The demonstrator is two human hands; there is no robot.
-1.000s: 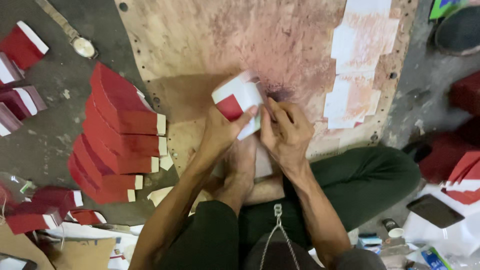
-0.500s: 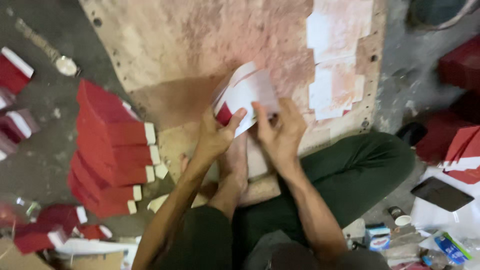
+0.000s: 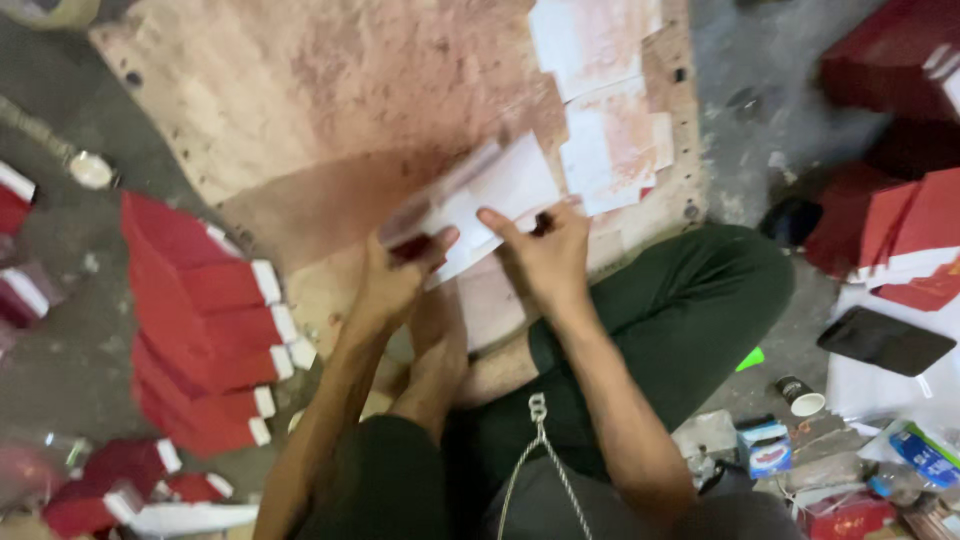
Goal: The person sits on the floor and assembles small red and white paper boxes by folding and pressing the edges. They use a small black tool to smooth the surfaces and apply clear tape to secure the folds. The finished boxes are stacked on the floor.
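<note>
Far left, on the grey floor (image 3: 60, 350), a fanned stack of folded red cartons (image 3: 200, 320) lies flat, white flaps to the right, well apart from my hands. More red pieces (image 3: 110, 480) are scattered below it. My left hand (image 3: 395, 280) is closed on the lower left end of the white card blank (image 3: 490, 195), thumb on top over a dark red patch. The blank is lifted and tilted above the stained wooden board (image 3: 330, 90), blurred at its upper edge. My right hand (image 3: 545, 255) grips the blank's right side, forefinger stretched flat across the white face, the other fingers curled under. Both hands grasp; neither is released. Judged from this, I am mid-fold, shaping one blank over my crossed legs. The next move seems to call for a firm crease along the panel line with both edges kept square. Right of the board: white glue-stained sheets (image 3: 600, 120), then a dark phone (image 3: 885, 340) and loose red cartons (image 3: 920, 230).
</note>
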